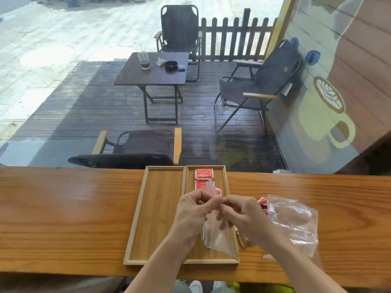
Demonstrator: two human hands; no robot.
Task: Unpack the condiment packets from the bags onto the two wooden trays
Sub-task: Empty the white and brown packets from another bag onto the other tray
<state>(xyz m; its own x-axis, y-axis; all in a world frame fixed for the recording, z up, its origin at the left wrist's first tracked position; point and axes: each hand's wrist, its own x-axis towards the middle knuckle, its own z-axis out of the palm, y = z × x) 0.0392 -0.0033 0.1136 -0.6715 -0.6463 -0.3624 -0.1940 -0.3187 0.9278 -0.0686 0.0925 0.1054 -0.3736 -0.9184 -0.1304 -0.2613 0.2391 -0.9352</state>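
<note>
Together on the wooden counter (63, 208) sat the left tray (156, 208), bare, and the right tray (222, 180), holding red packets (203, 178). Above it, the left hand (190, 214) and right hand (243, 216) pinched a clear bag's (213, 235) top; another bag (296, 220) lay rightward.

1. Counter (63, 218): wood, strong grain, glossy varnish with light reflections.
2. Left tray (156, 208) and right tray (224, 178): pale wood, fine grain, satin finish, raised rims.
3. Packets (202, 176) in the right tray: red and white printed foil or paper, crinkled edges.
4. Held bag (215, 235): thin clear plastic, creased, slightly cloudy.
5. Second bag (296, 220) on the counter: clear plastic film, wrinkled, glossy highlights.
6. Outdoor table (152, 75): dark wood top, smooth, matt.
</note>
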